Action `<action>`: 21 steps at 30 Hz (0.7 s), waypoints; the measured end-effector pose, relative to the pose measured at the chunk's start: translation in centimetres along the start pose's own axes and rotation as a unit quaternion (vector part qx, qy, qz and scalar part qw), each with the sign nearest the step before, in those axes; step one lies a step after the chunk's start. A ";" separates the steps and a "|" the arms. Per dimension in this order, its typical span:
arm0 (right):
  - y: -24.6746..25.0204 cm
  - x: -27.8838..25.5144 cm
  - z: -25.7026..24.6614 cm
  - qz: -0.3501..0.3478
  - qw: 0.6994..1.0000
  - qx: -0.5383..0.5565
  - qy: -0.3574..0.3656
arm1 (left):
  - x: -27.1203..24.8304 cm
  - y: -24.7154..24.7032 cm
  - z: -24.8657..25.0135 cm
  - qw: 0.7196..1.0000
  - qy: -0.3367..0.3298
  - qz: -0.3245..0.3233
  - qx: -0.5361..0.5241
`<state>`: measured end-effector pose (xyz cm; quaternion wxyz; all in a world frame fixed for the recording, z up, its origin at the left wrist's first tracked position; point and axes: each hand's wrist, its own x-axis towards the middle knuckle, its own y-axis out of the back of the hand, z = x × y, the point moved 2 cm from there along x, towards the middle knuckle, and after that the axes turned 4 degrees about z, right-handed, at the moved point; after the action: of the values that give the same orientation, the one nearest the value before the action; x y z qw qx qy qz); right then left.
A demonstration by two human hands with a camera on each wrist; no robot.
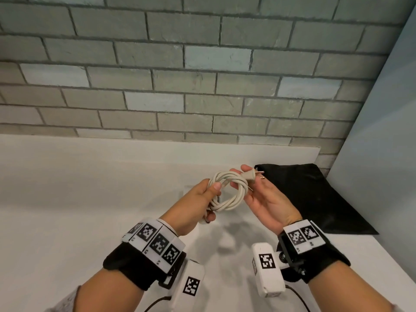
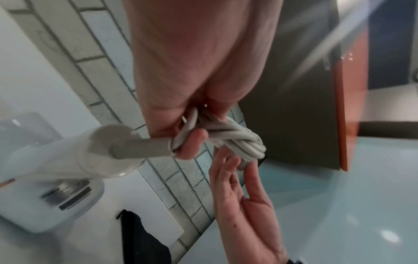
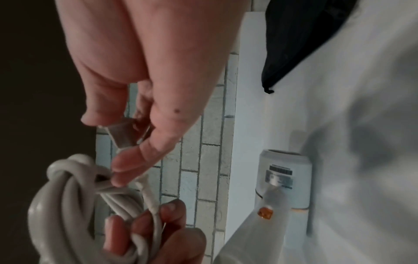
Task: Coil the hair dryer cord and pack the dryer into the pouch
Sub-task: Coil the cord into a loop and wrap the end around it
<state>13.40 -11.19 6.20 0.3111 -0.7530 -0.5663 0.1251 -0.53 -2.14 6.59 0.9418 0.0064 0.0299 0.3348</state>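
My left hand (image 1: 212,192) grips one side of the coiled off-white cord (image 1: 234,199) and holds it above the white counter. My right hand (image 1: 244,176) pinches the plug (image 1: 251,175) at the coil's top, prongs pointing right. The cord end is wrapped round the loops (image 3: 68,196). The white hair dryer (image 2: 56,160) hangs or lies below the hands, its cord running up into my left fist; it also shows in the right wrist view as a white barrel (image 3: 282,178). In the head view my hands hide most of it. The black pouch (image 1: 315,194) lies flat to the right.
A white counter (image 1: 67,221) runs under both hands, with a low white ledge (image 1: 135,152) behind it. A grey brick wall (image 1: 202,75) rises at the back and a pale blue panel (image 1: 382,131) closes the right side.
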 end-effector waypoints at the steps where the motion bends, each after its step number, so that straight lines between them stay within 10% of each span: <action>1: -0.1 0.0 -0.1 0.000 1.000 -0.010 0.002 | 0.0 0.1 -0.1 1.000 0.005 -0.007 -0.014; 9: -1.0 0.3 -0.6 -0.027 0.953 -0.301 -0.014 | -0.1 -0.3 -0.3 0.998 -0.013 -0.034 -0.052; 15: 0.0 0.5 0.6 -0.028 0.952 -0.295 -0.080 | 0.4 -0.1 -0.1 0.995 -0.006 -0.033 -0.090; 21: -1.8 0.3 1.8 -0.048 0.890 -0.454 0.013 | 0.5 -0.7 0.3 0.992 -0.024 -0.060 -0.109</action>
<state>11.15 -10.01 5.96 -0.0521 -0.7856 -0.5925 -0.1703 0.31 -2.34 6.86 0.9558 -0.0896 -0.0290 0.2786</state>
